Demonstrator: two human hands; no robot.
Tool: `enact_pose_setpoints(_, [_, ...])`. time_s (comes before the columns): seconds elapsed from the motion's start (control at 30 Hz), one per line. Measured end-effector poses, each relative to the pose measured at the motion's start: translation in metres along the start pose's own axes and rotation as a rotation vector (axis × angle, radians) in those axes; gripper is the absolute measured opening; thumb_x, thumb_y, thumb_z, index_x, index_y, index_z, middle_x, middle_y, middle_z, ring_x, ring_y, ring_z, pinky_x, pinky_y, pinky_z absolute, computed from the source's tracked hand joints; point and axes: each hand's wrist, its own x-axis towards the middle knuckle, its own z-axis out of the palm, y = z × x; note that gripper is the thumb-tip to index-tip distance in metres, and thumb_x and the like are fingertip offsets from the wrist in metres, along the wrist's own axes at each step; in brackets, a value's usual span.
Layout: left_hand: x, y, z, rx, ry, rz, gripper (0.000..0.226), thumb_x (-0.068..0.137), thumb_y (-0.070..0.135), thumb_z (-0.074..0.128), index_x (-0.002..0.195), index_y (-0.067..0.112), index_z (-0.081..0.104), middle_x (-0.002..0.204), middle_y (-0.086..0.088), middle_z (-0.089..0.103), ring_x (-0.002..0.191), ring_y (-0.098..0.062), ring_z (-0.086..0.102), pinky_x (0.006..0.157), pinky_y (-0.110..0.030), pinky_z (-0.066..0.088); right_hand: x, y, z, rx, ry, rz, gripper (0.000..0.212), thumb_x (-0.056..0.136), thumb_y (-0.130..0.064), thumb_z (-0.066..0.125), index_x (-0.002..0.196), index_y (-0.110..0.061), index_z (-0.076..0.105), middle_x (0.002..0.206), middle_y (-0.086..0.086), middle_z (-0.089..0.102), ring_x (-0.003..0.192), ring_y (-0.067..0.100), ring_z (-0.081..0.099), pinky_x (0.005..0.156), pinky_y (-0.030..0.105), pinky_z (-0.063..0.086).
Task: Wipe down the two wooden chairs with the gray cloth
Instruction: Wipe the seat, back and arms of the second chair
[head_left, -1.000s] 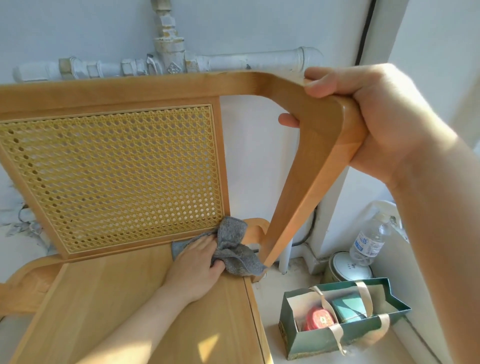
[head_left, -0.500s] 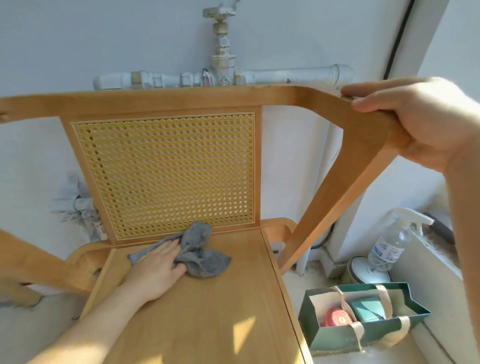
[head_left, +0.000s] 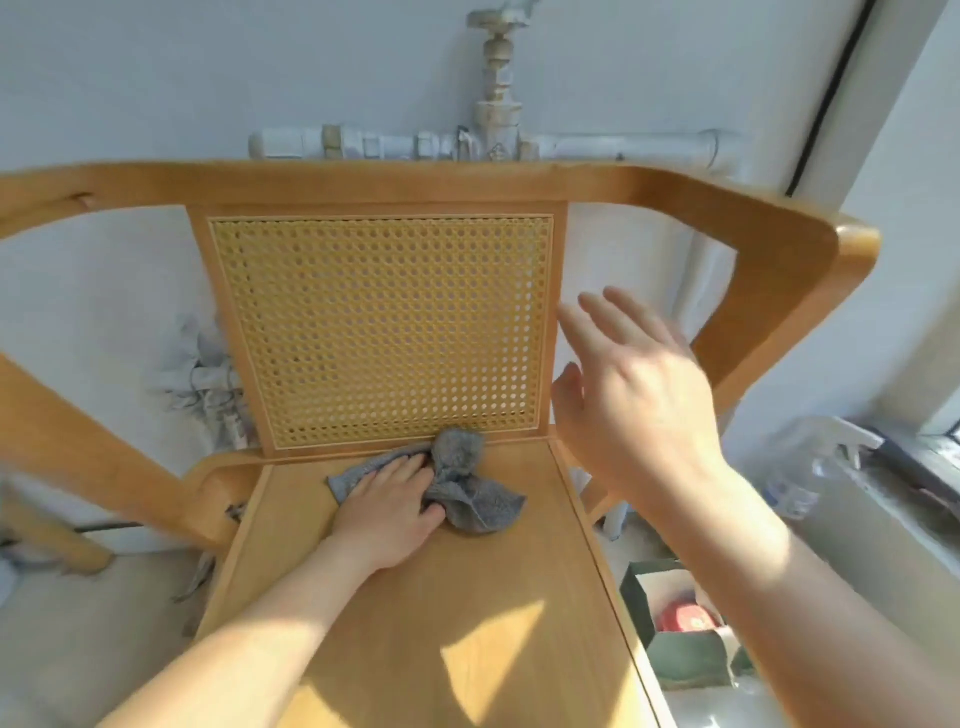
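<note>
A light wooden armchair (head_left: 467, 597) with a woven cane back panel and a curved top rail fills the view, facing a pale wall. The right hand (head_left: 639, 400) hangs in the air just beside the panel's right edge, fingers spread and straight, holding nothing. The left hand (head_left: 387, 512) lies flat at the seat's rear, pressing down a crumpled gray cloth (head_left: 478, 506) bunched against the panel's lower rail.

The right hand (head_left: 636, 400) is blurred, and its forearm hides part of the green bag (head_left: 680, 667). The left hand (head_left: 387, 512) covers part of the gray cloth (head_left: 480, 506).
</note>
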Motion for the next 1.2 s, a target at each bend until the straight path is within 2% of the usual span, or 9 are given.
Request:
enact_pose_setpoints(0.1, [-0.029, -0.084, -0.01, -0.018, 0.008, -0.208, 0.063, 0.095, 0.049, 0.032, 0.151, 0.023, 0.025, 0.161, 0.003, 0.014, 0.147, -0.015, 0.013, 0.119, -0.035, 0.016, -0.022, -0.034, 0.064, 0.14, -0.495, 0.144, 0.062, 0.093, -0.032, 0.04, 0.152, -0.021, 0.023, 0.153, 0.003, 0.035, 0.139, 0.027, 0.031, 0.106, 0.039, 0.036])
enact_pose_setpoints(0.2, [-0.047, -0.127, -0.009, -0.025, 0.026, -0.349, 0.069, 0.087, 0.054, 0.025, 0.147, 0.022, 0.032, 0.161, 0.001, 0.018, 0.145, -0.021, 0.021, 0.115, -0.04, 0.023, -0.058, -0.049, 0.128, 0.195, -0.772, 0.176, 0.061, 0.096, -0.043, 0.036, 0.151, -0.028, 0.017, 0.155, 0.005, 0.03, 0.142, 0.029, 0.026, 0.11, 0.044, 0.032])
enact_pose_setpoints(0.43, [-0.012, 0.01, 0.01, -0.005, 0.003, -0.181, 0.068, 0.092, 0.052, 0.032, 0.15, 0.017, 0.023, 0.162, -0.005, 0.009, 0.148, -0.03, 0.002, 0.12, -0.047, 0.004, -0.084, -0.032, 0.153, 0.815, -0.405, 0.687, 0.039, 0.096, -0.021, 0.049, 0.135, -0.015, 0.052, 0.122, 0.001, 0.064, 0.121, 0.018, 0.055, 0.101, 0.029, 0.038])
enact_pose_setpoints(0.53, [-0.004, 0.063, 0.017, -0.046, -0.045, -0.002, 0.067, 0.095, 0.042, 0.035, 0.154, 0.021, 0.012, 0.162, -0.001, 0.006, 0.148, -0.029, -0.002, 0.12, -0.047, 0.0, -0.091, -0.033, 0.153, 0.814, -0.296, 0.629, 0.039, 0.097, -0.022, 0.052, 0.135, -0.017, 0.054, 0.133, -0.003, 0.057, 0.128, 0.012, 0.047, 0.106, 0.028, 0.033])
enact_pose_setpoints(0.63, [-0.011, 0.041, 0.001, -0.286, -0.081, 0.09, 0.069, 0.091, 0.032, 0.052, 0.152, 0.02, 0.022, 0.161, 0.0, 0.015, 0.149, -0.02, 0.006, 0.121, -0.036, 0.005, -0.097, -0.034, 0.163, 0.635, -0.414, 0.461, 0.039, 0.098, -0.035, 0.049, 0.133, -0.019, 0.058, 0.146, 0.002, 0.047, 0.138, 0.02, 0.037, 0.111, 0.041, 0.029])
enact_pose_setpoints(0.77, [-0.05, -0.045, -0.014, -0.365, 0.022, -0.056, 0.055, 0.09, 0.036, 0.059, 0.143, 0.035, 0.043, 0.159, 0.006, 0.023, 0.146, -0.012, 0.017, 0.117, -0.028, 0.012, -0.094, -0.053, 0.173, 0.069, -0.494, 0.101, 0.038, 0.094, -0.041, 0.047, 0.123, -0.021, 0.061, 0.149, 0.001, 0.043, 0.14, 0.02, 0.031, 0.105, 0.051, 0.023])
enact_pose_setpoints(0.93, [-0.085, -0.106, 0.01, -0.217, 0.258, -0.152, 0.04, 0.1, 0.029, 0.042, 0.14, 0.031, 0.049, 0.154, 0.005, 0.035, 0.144, -0.012, 0.025, 0.119, -0.036, 0.018, -0.062, -0.109, 0.198, 0.133, -0.822, -0.055, 0.059, 0.094, -0.047, 0.016, 0.152, -0.035, 0.015, 0.16, 0.012, 0.015, 0.144, 0.038, 0.016, 0.116, 0.047, 0.017])
enact_pose_setpoints(1.07, [-0.091, -0.116, 0.019, -0.331, 0.471, -0.404, 0.041, 0.096, 0.015, 0.044, 0.135, 0.016, 0.051, 0.14, -0.011, 0.05, 0.128, -0.031, 0.045, 0.104, -0.038, 0.034, -0.051, -0.159, 0.217, 0.085, -0.904, -0.111, 0.062, 0.09, -0.072, 0.01, 0.148, -0.051, 0.012, 0.162, 0.011, 0.004, 0.144, 0.047, 0.002, 0.115, 0.057, 0.004])
enact_pose_setpoints(1.2, [-0.084, -0.125, 0.018, -0.712, 0.38, -0.642, 0.035, 0.098, 0.026, 0.04, 0.131, 0.02, 0.049, 0.131, -0.012, 0.057, 0.118, -0.031, 0.052, 0.096, -0.037, 0.042, -0.079, -0.177, 0.191, 0.135, -0.894, -0.24, 0.051, 0.098, -0.056, 0.014, 0.149, -0.047, 0.015, 0.162, 0.009, 0.007, 0.146, 0.041, 0.002, 0.118, 0.052, 0.006])
